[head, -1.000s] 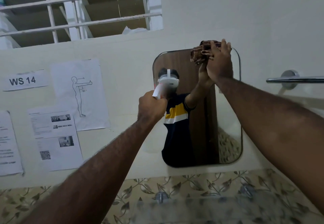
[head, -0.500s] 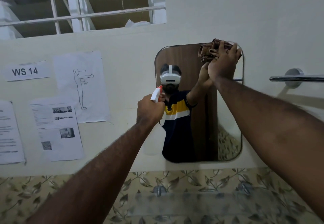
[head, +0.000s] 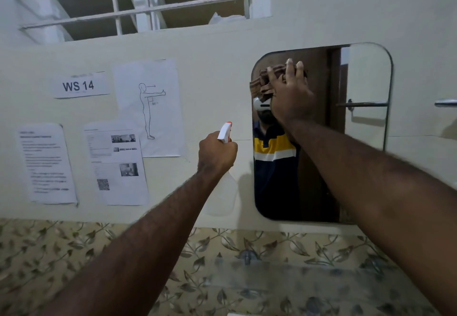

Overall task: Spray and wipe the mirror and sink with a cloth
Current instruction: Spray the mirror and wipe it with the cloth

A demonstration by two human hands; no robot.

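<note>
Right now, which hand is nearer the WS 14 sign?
Left. The left hand, holding the spray bottle, is right of and below the WS 14 sign; the right hand is farther right, on the mirror.

Colours and patterns at the mirror wall

Cloth [head: 262, 82] striped brown and tan. Spray bottle [head: 224, 184] translucent white, white head, orange nozzle tip. Wall [head: 210, 51] cream. Tiles [head: 61, 249] beige with grey-green leaf-and-vine pattern. Shirt reflected in the mirror [head: 366, 78]: navy with yellow and white bands. Paper sheets [head: 148, 107] white, black print. Window bars [head: 138, 10] white.
</note>
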